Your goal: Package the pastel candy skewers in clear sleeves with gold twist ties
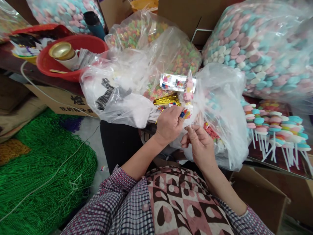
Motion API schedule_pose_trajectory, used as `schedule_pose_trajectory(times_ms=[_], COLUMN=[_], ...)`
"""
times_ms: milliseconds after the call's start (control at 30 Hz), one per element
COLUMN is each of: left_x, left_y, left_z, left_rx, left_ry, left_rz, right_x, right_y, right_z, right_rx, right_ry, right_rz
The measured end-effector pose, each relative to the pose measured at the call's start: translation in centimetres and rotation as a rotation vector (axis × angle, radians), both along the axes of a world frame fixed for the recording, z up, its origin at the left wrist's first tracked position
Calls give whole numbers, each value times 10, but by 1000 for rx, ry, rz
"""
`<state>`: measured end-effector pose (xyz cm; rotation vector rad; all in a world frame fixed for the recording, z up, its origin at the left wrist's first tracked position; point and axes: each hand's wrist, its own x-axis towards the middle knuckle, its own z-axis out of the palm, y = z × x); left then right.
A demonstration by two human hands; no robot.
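Two hands, left (169,125) and right (199,143), both pinching one wrapped lollipop (187,94) over three clear bags (127,91).

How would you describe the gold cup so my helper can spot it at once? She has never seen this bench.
Start at the round red plastic basin at the upper left, beside the clear plastic bags of sweets. Inside it sits a white cup with a shiny gold lining, the only metallic gold round thing there.
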<state>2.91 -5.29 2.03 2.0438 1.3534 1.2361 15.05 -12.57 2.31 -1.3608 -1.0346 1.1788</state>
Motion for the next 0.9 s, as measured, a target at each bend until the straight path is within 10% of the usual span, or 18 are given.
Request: schedule_pose_trajectory(times_ms=[600,900], left_x=[17,2], left_y=[-17,-8], left_z=[3,20], left_rx=[59,-345], left_ry=[309,-439], left_rz=[-76,-168], right_x=[7,13], right_y=[16,17], right_z=[6,2], right_rx=[98,96], right_ry=[-419,100], right_rz=[-173,-7])
